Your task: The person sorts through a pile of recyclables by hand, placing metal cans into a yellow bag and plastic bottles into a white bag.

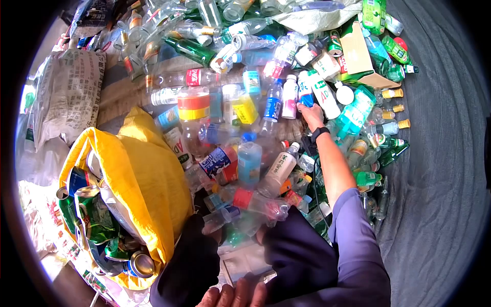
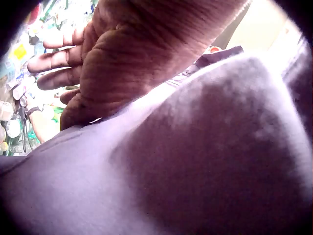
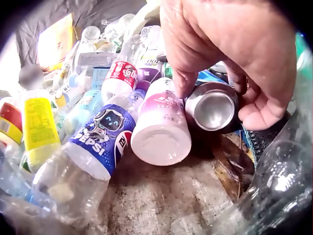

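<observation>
Reaching into the pile, my right hand (image 1: 312,116) grips a blue drink can (image 1: 305,98). The right wrist view shows its silver base (image 3: 213,110), with the thumb on one side and the fingers on the other. A white-and-pink bottle (image 3: 161,125) lies right beside the thumb. Left of that is a clear bottle with a blue Pepsi label (image 3: 105,132). A white bottle with red and green letters (image 1: 323,94) lies to the can's right in the head view. My left hand (image 1: 235,297) is near my lap, fingers extended, holding nothing; its palm (image 2: 132,54) shows in the left wrist view.
A yellow sack (image 1: 148,169) of crushed cans stands at the left. Behind it is a printed white sack (image 1: 71,97). Plastic and glass bottles cover the ground ahead. A cardboard box (image 1: 356,48) lies at the back right, and dark cloth (image 1: 434,169) spreads along the right.
</observation>
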The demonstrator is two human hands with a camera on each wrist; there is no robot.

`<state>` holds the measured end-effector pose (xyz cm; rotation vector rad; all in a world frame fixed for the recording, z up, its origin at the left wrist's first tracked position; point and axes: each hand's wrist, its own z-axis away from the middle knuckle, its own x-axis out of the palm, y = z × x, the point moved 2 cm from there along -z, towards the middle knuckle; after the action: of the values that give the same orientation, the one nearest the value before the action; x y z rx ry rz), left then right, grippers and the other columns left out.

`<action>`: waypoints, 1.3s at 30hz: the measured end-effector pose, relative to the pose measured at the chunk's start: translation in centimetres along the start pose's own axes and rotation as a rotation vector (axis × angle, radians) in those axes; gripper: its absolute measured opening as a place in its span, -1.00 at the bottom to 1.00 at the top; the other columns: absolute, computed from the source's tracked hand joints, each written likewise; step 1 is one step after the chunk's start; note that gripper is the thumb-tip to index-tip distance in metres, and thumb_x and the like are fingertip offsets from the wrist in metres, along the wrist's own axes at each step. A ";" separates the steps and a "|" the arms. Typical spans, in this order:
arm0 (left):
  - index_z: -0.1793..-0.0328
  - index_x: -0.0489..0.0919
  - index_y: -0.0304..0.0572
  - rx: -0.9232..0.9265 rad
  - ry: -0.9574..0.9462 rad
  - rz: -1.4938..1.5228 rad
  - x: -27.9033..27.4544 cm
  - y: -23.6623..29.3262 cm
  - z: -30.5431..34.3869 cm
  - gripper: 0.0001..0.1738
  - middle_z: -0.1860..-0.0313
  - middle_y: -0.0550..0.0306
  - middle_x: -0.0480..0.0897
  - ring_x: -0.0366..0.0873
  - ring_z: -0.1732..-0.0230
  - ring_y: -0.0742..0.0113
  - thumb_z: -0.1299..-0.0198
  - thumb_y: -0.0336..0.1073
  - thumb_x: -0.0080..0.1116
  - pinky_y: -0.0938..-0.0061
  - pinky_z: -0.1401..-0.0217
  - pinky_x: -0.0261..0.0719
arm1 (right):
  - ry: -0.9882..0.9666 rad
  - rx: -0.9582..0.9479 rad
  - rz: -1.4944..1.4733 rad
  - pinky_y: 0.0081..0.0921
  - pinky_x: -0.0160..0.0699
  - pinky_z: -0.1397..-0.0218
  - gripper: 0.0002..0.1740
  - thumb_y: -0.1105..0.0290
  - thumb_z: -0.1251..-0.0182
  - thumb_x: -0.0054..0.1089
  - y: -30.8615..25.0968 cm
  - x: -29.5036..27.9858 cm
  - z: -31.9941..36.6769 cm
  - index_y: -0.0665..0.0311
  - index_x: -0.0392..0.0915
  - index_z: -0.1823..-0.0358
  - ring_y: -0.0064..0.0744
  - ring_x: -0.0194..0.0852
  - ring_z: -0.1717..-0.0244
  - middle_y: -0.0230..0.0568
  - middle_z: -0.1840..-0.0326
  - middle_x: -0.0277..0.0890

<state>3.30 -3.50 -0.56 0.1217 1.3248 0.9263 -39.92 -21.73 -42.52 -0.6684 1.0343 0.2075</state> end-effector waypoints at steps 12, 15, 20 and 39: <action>-0.41 0.47 -0.35 -0.031 0.078 -0.118 0.9 1.7 -0.3 -0.37 -0.11 -0.16 0.63 0.59 0.06 0.14 -0.25 -0.19 0.14 0.23 0.05 0.53 | -0.232 -0.176 0.053 -0.05 0.60 0.10 -0.26 -0.23 -0.07 0.26 -1.9 -3.0 9.0 0.51 0.70 0.33 0.21 0.72 0.17 0.30 0.27 0.69; -0.41 0.47 -0.32 -0.062 0.068 -0.137 1.2 2.2 -0.1 -0.38 -0.12 -0.15 0.62 0.59 0.04 0.11 -0.25 -0.17 0.14 0.22 0.04 0.52 | -0.417 -0.362 0.027 -0.24 0.57 0.26 -0.35 -0.16 -0.04 0.37 -1.4 -4.9 11.3 0.45 0.65 0.44 -0.21 0.65 0.39 0.00 0.44 0.65; -0.35 0.45 -0.34 0.038 0.107 -0.119 2.3 1.6 0.0 -0.35 0.00 0.04 0.63 0.61 0.12 0.18 -0.25 -0.08 0.32 0.33 0.10 0.54 | -0.791 -0.604 -0.385 -0.42 0.54 0.25 -0.54 0.10 -0.15 0.50 -0.6 -6.8 15.4 0.40 0.67 0.19 -0.57 0.54 0.33 -0.28 0.41 0.64; -0.43 0.41 -0.17 0.026 0.593 -0.312 0.8 1.6 2.9 -0.09 -0.35 -0.13 0.50 0.40 -0.39 -0.16 0.16 -0.28 0.51 0.01 -0.44 0.33 | -0.875 -1.048 0.183 -0.30 0.57 0.46 -0.42 0.03 -0.11 0.48 -11.3 -29.5 42.7 0.47 0.60 0.11 -0.32 0.61 0.55 -0.06 0.32 0.55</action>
<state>4.97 -0.75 0.54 -0.3592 1.8375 0.6979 -18.88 -0.67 1.47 -1.2525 0.0583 1.1391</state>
